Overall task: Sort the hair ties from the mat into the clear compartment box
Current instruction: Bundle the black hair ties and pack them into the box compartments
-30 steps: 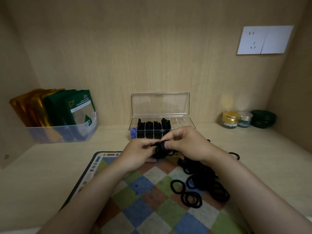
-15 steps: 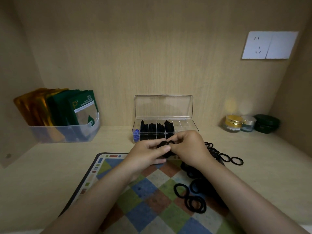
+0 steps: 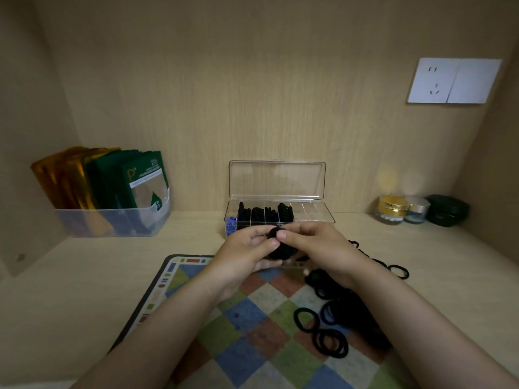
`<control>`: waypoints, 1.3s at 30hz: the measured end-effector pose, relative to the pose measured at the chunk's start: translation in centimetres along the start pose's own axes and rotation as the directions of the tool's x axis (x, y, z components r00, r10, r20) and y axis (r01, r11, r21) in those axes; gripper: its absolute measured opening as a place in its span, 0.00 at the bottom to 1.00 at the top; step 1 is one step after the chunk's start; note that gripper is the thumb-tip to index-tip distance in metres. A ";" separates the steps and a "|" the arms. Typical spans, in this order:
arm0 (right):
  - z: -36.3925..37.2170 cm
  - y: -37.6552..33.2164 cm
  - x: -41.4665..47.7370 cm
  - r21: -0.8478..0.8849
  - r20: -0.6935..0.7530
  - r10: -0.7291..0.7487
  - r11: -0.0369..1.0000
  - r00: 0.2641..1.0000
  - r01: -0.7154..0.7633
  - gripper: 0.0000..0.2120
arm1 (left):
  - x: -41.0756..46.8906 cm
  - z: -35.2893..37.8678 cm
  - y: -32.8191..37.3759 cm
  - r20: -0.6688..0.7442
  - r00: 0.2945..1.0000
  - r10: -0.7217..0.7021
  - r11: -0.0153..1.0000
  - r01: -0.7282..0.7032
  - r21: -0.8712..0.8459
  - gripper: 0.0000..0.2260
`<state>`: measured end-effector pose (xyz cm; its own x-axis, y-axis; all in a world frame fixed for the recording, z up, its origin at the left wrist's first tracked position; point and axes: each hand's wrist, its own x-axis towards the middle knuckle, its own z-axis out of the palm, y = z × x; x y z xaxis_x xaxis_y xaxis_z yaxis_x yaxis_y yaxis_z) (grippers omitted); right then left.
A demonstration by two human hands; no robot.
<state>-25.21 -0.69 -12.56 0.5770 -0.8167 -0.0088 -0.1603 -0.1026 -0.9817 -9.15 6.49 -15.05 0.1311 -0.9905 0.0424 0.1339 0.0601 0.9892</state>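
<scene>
Here, in the head view, both hands meet at the middle of the frame, just in front of the clear compartment box (image 3: pixel 316 215). The left hand (image 3: pixel 245 249) and the right hand (image 3: pixel 318 245) each pinch a bunch of black hair ties (image 3: pixel 276 249). Their fingers are curled and clamped on it, and the thumbs nearly touch. The bunch is held above the far edge of the mat (image 3: pixel 247 318), near the box but not yet over it.

The box stands with its lid (image 3: pixel 276 179) upright against the back wall. The leftmost cell holds blue ties (image 3: pixel 230 223), the next cells are packed with black ties (image 3: pixel 264 213), and the cells at the right end look bare. More loose hair ties (image 3: pixel 345 304) lie in a heap at the lower right of the frame, on the right part of the mat. A few trail onto the shelf beyond its edge.

The step in hand looks like gathering and squaring the bunch before it goes in. To do it well, press the loops flat and aligned so they stand on edge like those in the filled cells. Then pass the bunch to one hand and lower it into the first bare cell to the right of the filled ones. The ties are soft and springy, so a slack pinch may let one pop out. The light box may slide if nudged, so come down from above.
</scene>
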 end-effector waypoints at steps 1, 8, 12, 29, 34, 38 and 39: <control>-0.1 -0.1 -0.1 0.028 0.067 0.040 0.999 0.997 -0.042 0.11 | 0.0 0.0 0.0 -0.013 1.000 0.004 1.000 -0.004 0.016 0.12; -1.4 -0.5 -0.5 0.054 0.107 0.129 0.989 0.986 -0.135 0.05 | 0.1 0.6 -0.1 -0.113 0.993 0.027 0.999 -0.024 0.033 0.06; -2.0 -0.7 -0.3 0.129 0.102 0.136 0.980 0.985 -0.149 0.09 | 0.6 1.3 0.6 -0.040 0.999 0.025 0.989 -0.018 0.144 0.11; -4.7 -2.1 9.7 -0.588 -0.413 -0.067 0.782 0.908 -0.210 0.11 | 10.8 0.4 1.7 0.149 0.970 0.194 0.323 -0.207 0.923 0.19; -4.0 -1.7 11.1 -0.768 -0.335 -0.070 0.598 0.940 -0.229 0.10 | 11.2 -0.4 1.0 0.236 0.956 0.172 0.109 -0.257 0.960 0.19; -3.2 -1.6 12.5 -0.893 -0.277 0.007 0.367 0.961 -0.260 0.06 | 11.1 -0.6 0.6 0.241 0.953 0.185 0.140 -0.268 0.953 0.21; -3.0 -1.8 12.6 -0.912 -0.267 0.027 0.315 0.963 -0.262 0.03 | 11.0 -0.7 0.6 0.241 0.944 0.226 0.187 -0.285 0.940 0.21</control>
<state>-20.04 -12.50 -10.38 0.3375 -0.9412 0.0155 -0.9322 -0.3365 -0.1334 -6.97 -4.30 -14.11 -0.0828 -0.9512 0.2974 -0.9358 0.1769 0.3051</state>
